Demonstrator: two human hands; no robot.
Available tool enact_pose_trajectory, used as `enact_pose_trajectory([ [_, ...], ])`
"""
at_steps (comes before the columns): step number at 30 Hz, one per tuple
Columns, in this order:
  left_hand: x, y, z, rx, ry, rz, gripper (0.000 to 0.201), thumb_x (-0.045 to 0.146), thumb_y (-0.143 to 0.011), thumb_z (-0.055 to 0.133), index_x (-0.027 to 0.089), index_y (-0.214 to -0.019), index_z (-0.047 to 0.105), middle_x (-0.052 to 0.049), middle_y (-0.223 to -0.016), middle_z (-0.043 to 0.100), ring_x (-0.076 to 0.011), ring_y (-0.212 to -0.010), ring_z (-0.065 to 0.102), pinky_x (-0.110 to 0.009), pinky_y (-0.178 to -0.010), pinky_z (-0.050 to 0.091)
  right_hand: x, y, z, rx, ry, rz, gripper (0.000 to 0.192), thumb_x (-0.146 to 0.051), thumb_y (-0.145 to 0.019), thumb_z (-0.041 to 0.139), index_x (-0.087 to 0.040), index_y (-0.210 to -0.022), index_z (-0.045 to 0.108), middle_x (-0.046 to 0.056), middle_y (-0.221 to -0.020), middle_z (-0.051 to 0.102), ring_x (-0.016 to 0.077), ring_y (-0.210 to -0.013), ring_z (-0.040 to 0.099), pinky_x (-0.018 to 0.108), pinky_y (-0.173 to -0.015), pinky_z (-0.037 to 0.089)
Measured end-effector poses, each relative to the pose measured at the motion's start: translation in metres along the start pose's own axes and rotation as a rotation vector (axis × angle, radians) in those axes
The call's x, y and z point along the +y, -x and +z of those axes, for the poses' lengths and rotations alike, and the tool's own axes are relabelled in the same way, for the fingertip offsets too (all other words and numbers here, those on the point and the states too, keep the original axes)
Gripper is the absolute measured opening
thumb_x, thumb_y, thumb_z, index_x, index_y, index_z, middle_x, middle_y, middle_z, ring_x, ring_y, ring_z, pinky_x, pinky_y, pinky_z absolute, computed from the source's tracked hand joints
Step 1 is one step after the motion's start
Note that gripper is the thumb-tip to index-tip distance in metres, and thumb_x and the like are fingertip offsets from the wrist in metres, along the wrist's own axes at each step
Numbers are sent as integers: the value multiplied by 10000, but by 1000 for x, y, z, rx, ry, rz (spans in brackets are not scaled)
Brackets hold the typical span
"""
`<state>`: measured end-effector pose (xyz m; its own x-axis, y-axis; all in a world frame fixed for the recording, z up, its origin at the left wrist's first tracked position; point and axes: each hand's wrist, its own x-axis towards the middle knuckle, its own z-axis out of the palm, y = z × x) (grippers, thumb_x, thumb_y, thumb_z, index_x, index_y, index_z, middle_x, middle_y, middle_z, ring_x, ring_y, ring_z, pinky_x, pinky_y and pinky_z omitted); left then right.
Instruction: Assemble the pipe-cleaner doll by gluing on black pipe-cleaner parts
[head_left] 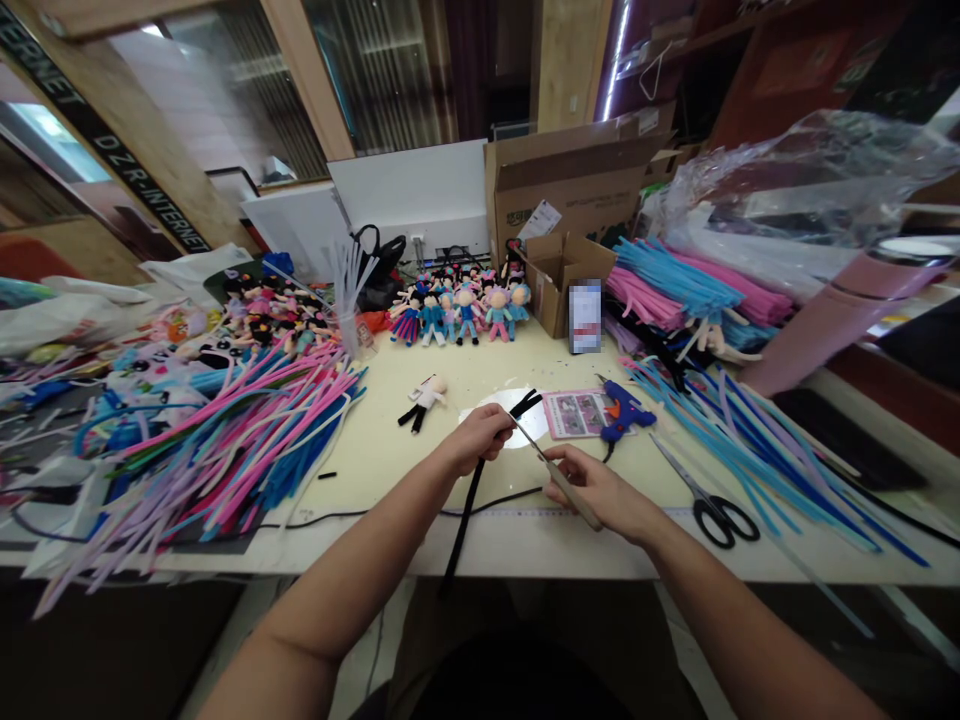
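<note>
1. Black fuzzy pipe-cleaner strips [468, 520] were in the fingers of the left hand [486, 436], above the middle part of the pale yellow table [375, 480].
2. Their long axis ran aslant: short ends pointed forward and to the right, while a long tail came back towards the person, to about the near table edge.
3. Nearer to them was the left hand, closed around them; the right hand [592, 488], apart from it, gripped a slim tool with beige handle and thin metal front [566, 486].
4. From the right, this tool pointed forward-left, at the left fingertips; whether it touched the strips, I could not tell.
</note>
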<state>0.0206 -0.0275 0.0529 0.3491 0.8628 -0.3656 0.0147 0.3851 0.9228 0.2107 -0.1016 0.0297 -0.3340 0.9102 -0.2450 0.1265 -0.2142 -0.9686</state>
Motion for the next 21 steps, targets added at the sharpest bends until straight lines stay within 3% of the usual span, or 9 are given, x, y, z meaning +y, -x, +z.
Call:
enact_pose_trajectory([
  [13, 4, 6, -1, -57, 4, -22, 185, 188, -731, 566, 165, -642, 406, 42, -558, 429, 8, -360, 227, -153, -372, 101, 6, -6, 0, 41, 40, -55, 480, -383, -629, 754, -210, -1044, 585, -40, -676, 541, 110, -602, 479, 235, -536, 368],
  [21, 3, 6, -3, -95, 31, -27, 172, 208, -758, 561, 152, -654, 436, 37, -563, 444, 12, -351, 223, -145, -370, 102, 4, -7, 3, 61, 85, -81, 449, -389, -654, 725, -195, -1029, 570, -54, -628, 485, 98, -567, 435, 223, -499, 334],
])
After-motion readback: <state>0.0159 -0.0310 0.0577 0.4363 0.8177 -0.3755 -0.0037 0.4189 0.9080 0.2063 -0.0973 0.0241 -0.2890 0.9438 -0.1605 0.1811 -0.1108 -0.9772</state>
